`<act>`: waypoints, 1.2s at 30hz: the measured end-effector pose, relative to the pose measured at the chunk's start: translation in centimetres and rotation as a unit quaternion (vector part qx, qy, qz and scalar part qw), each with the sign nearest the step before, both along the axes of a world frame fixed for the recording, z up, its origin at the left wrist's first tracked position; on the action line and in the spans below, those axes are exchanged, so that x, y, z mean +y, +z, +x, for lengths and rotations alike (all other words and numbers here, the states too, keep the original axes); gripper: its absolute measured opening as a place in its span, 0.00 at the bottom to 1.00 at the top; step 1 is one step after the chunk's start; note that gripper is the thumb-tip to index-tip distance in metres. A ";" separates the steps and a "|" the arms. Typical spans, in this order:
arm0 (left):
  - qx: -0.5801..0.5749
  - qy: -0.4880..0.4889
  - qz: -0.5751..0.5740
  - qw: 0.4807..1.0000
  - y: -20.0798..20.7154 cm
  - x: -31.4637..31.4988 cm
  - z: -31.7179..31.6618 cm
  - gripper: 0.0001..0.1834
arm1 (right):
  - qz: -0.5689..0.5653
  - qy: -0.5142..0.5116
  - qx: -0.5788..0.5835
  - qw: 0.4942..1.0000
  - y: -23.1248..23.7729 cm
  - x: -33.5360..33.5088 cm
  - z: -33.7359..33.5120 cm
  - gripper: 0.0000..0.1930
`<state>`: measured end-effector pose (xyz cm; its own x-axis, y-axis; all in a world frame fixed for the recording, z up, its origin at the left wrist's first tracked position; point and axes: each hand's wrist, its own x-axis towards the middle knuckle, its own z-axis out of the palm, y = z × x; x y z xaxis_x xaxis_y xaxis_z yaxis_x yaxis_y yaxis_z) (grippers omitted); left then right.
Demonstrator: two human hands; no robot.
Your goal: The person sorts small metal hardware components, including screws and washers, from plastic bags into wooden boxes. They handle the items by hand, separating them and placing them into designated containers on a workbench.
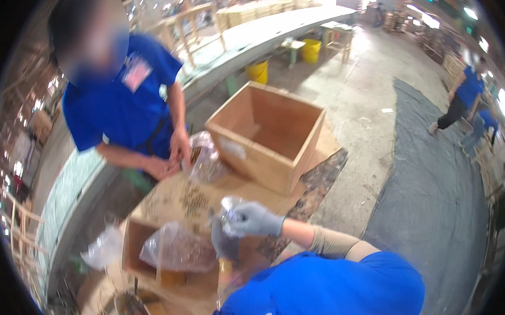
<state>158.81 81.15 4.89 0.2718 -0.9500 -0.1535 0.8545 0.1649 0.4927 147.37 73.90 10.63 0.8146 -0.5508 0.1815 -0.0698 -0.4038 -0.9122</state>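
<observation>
A long workshop hall stretches away under bright lights, with a pale concrete floor [362,95] running toward the top of the frame and a dark mat [431,188] spread along the right side. A long bench [269,31] crosses the upper part, two yellow buckets [258,72] standing near it, and a person in blue [467,91] is at the upper right.

At the centre, a clear plastic packet [230,202] is held up above the worktop [160,201], which is covered with brown cardboard [267,200]. The gloved right hand [255,219] has its grip closed around the packet from the right; the gloved left hand [224,239] is upright against its lower left, though whether that grip is closed I cannot tell.

Just above the hands in the frame is a large open wooden box [258,163], tilted in view. At the lower left, a bulky clear bag [181,247] lies in and over a smaller wooden box [133,237], with another plastic bag [103,248] beside it. At the upper left, a co-worker [125,107] in a blue shirt has both hands by a crumpled clear bag [207,164] next to the large box.
</observation>
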 end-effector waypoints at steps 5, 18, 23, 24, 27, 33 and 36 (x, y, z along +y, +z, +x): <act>-0.184 0.023 0.048 0.982 -3.1 -1.1 -1.0 0.31 | 0.278 0.061 -0.130 0.950 -1.8 -1.2 -1.2 0.05; -0.821 0.090 0.190 0.531 -8.3 -5.2 5.5 0.24 | 0.537 0.168 -0.262 0.784 -15.0 -5.3 4.1 0.20; -0.731 0.139 0.214 0.633 -1.5 -7.2 4.5 0.16 | 0.664 0.134 -0.327 0.659 -15.1 -7.1 4.8 0.18; -0.740 0.153 0.216 0.619 -1.1 -6.3 5.0 0.15 | 0.671 0.167 -0.328 0.644 -15.0 -6.5 5.3 0.19; -0.745 0.125 0.255 0.604 0.0 -5.6 5.6 0.12 | 0.685 0.201 -0.344 0.610 -15.3 -6.4 6.3 0.19; -0.801 0.127 0.315 0.493 1.6 -9.0 6.6 0.14 | 0.669 0.130 -0.331 0.652 -18.5 -9.1 8.8 0.16; -0.795 0.092 0.343 0.492 0.1 -7.7 8.6 0.14 | 0.622 0.124 -0.290 0.716 -18.7 -7.5 9.6 0.15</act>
<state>167.43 73.41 5.03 0.6375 -0.7604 0.1243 -0.6995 -0.5036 0.5070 156.93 66.42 -8.10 0.9019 -0.4313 0.0239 0.4002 0.8134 -0.4222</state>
